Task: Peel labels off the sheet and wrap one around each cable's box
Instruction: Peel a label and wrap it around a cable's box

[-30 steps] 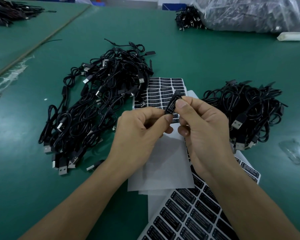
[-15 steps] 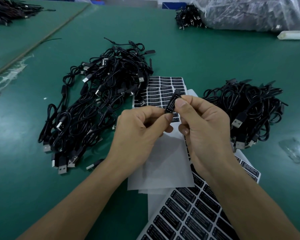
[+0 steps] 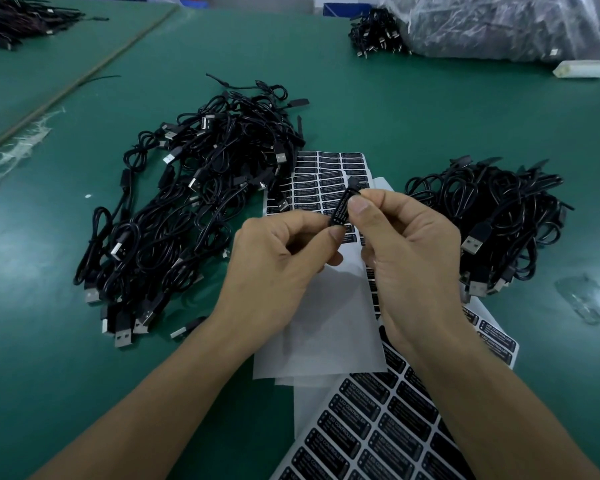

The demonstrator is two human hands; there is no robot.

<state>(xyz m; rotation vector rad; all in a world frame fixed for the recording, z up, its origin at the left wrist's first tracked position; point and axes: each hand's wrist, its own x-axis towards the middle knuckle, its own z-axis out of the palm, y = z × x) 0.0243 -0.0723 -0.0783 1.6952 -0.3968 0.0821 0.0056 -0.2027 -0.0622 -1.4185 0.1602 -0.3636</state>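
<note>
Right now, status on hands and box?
LED controller box pinched between left hand and right hand; label visible on it. Nothing blocking.

Matt green table [image 3: 413, 109], glossy paper label sheet [image 3: 371, 434]

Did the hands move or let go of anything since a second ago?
Nothing visibly changed. The left hand and right hand still pinch the labelled box between them, and the cable piles and label sheets lie as before.

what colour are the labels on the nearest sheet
Black with white print on the near label sheet, white backing; head view.
</note>
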